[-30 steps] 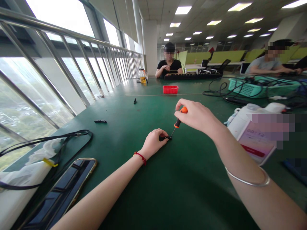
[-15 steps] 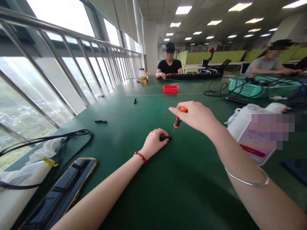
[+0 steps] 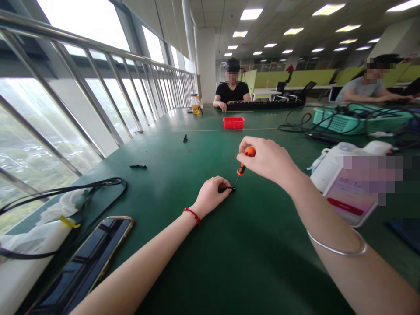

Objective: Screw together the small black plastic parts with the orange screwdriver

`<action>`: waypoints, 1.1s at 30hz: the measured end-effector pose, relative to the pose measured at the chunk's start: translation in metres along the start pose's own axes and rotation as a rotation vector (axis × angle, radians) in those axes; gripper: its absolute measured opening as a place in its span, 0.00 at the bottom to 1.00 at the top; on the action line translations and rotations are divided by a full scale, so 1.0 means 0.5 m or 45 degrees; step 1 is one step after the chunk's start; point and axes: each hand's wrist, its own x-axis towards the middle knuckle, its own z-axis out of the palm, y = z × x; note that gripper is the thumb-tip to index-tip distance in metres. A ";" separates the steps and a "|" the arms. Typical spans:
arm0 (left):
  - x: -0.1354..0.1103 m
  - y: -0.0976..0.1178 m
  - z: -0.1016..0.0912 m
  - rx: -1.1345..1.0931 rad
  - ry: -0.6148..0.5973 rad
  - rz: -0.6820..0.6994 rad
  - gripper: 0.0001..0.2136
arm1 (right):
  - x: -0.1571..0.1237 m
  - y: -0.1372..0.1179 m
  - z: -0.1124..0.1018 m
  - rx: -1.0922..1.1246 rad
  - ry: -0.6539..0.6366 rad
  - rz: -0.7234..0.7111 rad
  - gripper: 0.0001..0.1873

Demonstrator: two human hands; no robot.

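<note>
My left hand (image 3: pixel 209 194) rests on the green table (image 3: pixel 229 253) with its fingers pinched on a small black part (image 3: pixel 227 189). My right hand (image 3: pixel 267 158) grips the orange and black handle of a small screwdriver (image 3: pixel 244 162), held tilted. The screwdriver's tip touches the black part just right of my left fingers. A red string circles my left wrist and a silver bangle my right forearm.
A phone (image 3: pixel 85 260) and a black cable (image 3: pixel 65 192) lie at the near left. Loose black parts (image 3: pixel 138 166) lie further off, with a red tray (image 3: pixel 233 122) beyond. A white device (image 3: pixel 344 183) and teal basket (image 3: pixel 361 120) sit right. Two people sit at the far end.
My right fingers have shifted around the screwdriver's handle, opening a little and closing again on its top. My left hand and the black part have stayed put.
</note>
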 end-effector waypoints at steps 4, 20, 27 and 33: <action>0.000 -0.002 0.001 -0.005 0.001 -0.004 0.04 | 0.000 -0.001 -0.001 0.006 -0.016 0.003 0.18; 0.001 -0.007 0.003 0.006 -0.012 -0.007 0.05 | 0.001 0.008 -0.005 -0.069 0.019 0.003 0.12; 0.001 -0.006 0.003 0.006 -0.003 -0.006 0.05 | -0.003 0.007 -0.009 -0.072 -0.036 -0.013 0.15; 0.001 -0.006 0.003 -0.008 -0.007 -0.001 0.05 | -0.003 0.002 -0.007 0.006 -0.059 -0.030 0.17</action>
